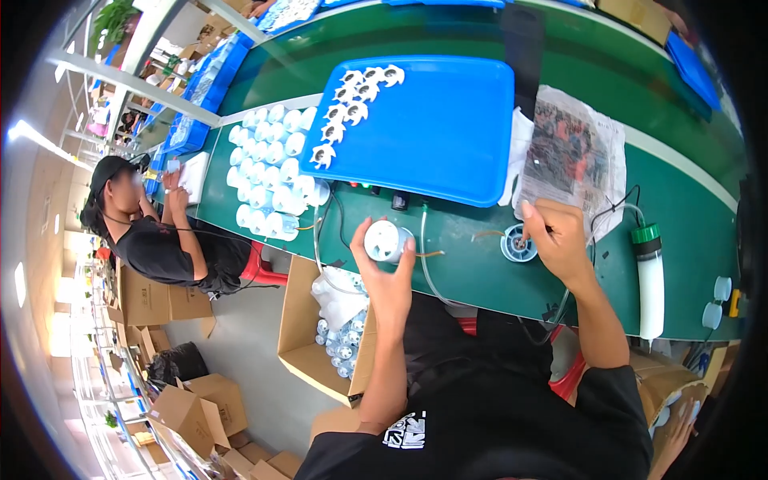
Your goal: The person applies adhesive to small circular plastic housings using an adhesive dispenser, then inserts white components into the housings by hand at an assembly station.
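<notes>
My left hand [387,290] grips a small cylindrical plastic housing [386,242] with a white, holed end, its thumb and fingers on either side. A thin brownish wire sticks out to the right of the housing. At the right, my right hand [564,244] is closed, its fingers curled beside a round pale-blue part [517,248] with a spoked inside. A wire leads left from that part, which is on the green table. Whatever the right fingertips pinch, if anything, is hidden.
Beyond my hands lies a blue tray [432,128] with several white bladed pieces [352,112]. Many pale-blue housings [260,172] stand left of it. Newspaper [568,152] and a green-capped tube [650,280] are right. A carton [300,320] of parts stands below; a co-worker [160,248] is left.
</notes>
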`<state>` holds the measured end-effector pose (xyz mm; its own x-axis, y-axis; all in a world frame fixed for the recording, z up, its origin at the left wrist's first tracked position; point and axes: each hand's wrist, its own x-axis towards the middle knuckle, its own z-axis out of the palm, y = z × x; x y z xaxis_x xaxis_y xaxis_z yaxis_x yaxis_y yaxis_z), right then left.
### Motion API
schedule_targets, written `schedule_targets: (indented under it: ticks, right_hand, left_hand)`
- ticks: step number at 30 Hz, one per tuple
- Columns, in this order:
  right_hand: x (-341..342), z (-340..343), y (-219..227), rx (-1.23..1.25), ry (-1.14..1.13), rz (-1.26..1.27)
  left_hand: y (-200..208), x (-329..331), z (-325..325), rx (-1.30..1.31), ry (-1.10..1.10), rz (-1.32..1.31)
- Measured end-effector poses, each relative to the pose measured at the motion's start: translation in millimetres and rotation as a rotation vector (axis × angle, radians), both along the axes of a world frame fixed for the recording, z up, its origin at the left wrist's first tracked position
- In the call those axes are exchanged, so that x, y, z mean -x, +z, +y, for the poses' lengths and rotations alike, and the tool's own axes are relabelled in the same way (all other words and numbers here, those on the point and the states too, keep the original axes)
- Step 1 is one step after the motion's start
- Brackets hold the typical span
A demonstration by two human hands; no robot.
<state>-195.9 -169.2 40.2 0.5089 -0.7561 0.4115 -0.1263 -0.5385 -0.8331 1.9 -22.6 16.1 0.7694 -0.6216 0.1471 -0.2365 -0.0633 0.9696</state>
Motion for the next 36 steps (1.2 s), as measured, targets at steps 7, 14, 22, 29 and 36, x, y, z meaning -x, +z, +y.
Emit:
schedule_targets:
  ticks: [7, 14, 22, 29, 36]
  right_hand:
    - [-25, -13, 13, -0.027, 0.066, 0.042]
    - [-159, -58, 48, 0.464, 0.262, 0.29]
    - [-263, -112, -4, 1.301, 0.265, 0.521]
    - [-222, -92, 34, 1.539, 0.387, 0.203]
    - [-129, -64, 50, 1.523, 0.408, 0.075]
  left_hand:
    - [-43, -15, -12, -0.226, 0.123, -0.495]
    - [-48, -21, -5, -0.125, 0.205, -0.43]
    - [-50, -12, -9, -0.059, 0.256, -0.554]
    - [-50, -15, -3, -0.038, 0.287, -0.567]
    - [-51, -12, 3, 0.021, 0.353, -0.579]
